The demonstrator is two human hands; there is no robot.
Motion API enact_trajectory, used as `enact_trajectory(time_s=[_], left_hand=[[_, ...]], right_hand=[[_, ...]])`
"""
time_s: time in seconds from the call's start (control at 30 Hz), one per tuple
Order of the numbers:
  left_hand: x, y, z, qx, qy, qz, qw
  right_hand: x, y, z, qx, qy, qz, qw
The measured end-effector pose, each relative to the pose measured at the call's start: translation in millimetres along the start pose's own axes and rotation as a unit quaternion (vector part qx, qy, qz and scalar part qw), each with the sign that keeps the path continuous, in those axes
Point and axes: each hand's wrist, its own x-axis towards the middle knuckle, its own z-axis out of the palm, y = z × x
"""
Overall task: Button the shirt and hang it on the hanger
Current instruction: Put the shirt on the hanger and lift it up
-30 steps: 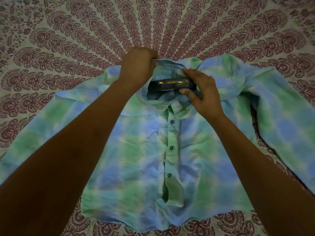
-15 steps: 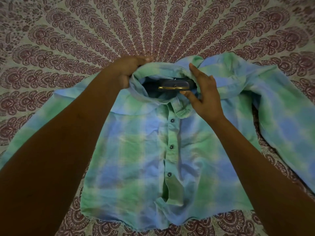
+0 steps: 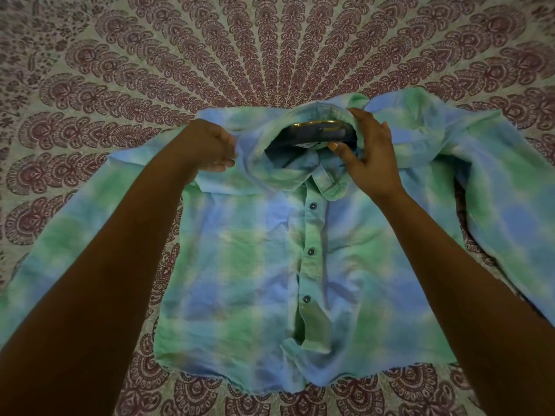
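maroon mandala bedsheet (image 3: 270, 49), shirt (image 3: 240, 280) spread flat

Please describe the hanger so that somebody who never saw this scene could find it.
Find the green-and-blue checked shirt spread on the mandala-print sheet, follow its row of dark buttons up to the collar, which stands open between the left hand and the right hand. The hanger is the dark bar with a brass-coloured edge inside that opening: the only hard, shiny thing among soft cloth.
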Motion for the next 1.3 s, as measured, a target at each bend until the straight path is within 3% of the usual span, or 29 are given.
enact_trajectory(time_s=[0.2, 0.37, 0.47, 0.53, 0.63, 0.7, 0.73, 0.83, 0.87, 0.9, 0.97, 1.0, 1.03, 1.1, 1.13, 1.2, 1.3], left_hand=[[-12.2, -13.2, 29.4, -0.133, -0.006, -0.077, 0.988], [-11.7, -21.4, 57.0, -0.297, 0.099, -0.03, 0.949], [-11.0, -27.9, 60.9, -0.387, 0.077, 0.002, 0.919], [-11.3, -31.1, 58.4, -0.486, 0.03, 0.041, 0.872], [-12.9, -35.9, 52.3, -0.643, -0.004, 0.076, 0.762], [-11.5, -41.6, 53.4, -0.678, -0.035, 0.076, 0.731], [-11.9, -43.0, 56.4, -0.653, -0.049, 0.075, 0.752], [-10.4, -44.8, 70.3, -0.452, -0.051, 0.054, 0.889], [-10.9, -43.0, 72.5, -0.426, -0.05, 0.042, 0.902], [-10.5, -41.8, 72.4, -0.448, -0.058, 0.044, 0.891], [-8.3, -39.0, 68.8, -0.573, -0.106, 0.079, 0.809], [-7.8, -36.7, 68.4, -0.599, -0.125, 0.09, 0.786], [-5.6, -35.8, 70.6, -0.566, -0.128, 0.085, 0.81], [-4.3, -32.6, 81.0, -0.334, -0.06, 0.031, 0.94], [-1.7, -34.8, 86.8, -0.242, 0.006, -0.005, 0.97], [4.0, -38.7, 90.4, -0.235, 0.114, -0.053, 0.964], [7.2, -31.7, 73.8, -0.243, 0.232, -0.011, 0.942]], right_hand=[[3.9, -5.8, 1.2, -0.008, 0.009, 0.005, 1.0], [7.5, -6.8, 1.1, -0.022, 0.004, -0.003, 1.0], [11.3, -5.6, 1.7, -0.022, 0.013, 0.008, 1.0], [13.6, -5.5, 2.5, -0.022, 0.013, 0.02, 0.999], [16.3, -5.9, 4.6, -0.023, 0.011, 0.031, 0.999], [16.7, -6.4, 4.9, -0.025, 0.011, 0.033, 0.999], [17.1, -6.6, 4.7, -0.023, 0.011, 0.036, 0.999], [18.3, -8.1, 4.0, -0.011, 0.006, 0.044, 0.999], [18.7, -8.9, 3.7, -0.007, 0.003, 0.046, 0.999], [18.7, -10.1, 3.4, -0.003, 0.001, 0.046, 0.999], [18.5, -11.0, 2.8, -0.001, 0.001, 0.045, 0.999], [18.3, -11.6, 3.1, -0.001, 0.001, 0.044, 0.999], [18.4, -11.5, 3.6, 0.0, 0.001, 0.043, 0.999], [19.2, -11.4, 4.0, 0.0, -0.001, 0.044, 0.999], [19.4, -11.3, 3.7, -0.001, -0.003, 0.05, 0.999], [19.6, -11.0, 3.3, -0.001, -0.01, 0.059, 0.998], [20.2, -12.1, 4.2, -0.009, -0.018, 0.068, 0.998]])
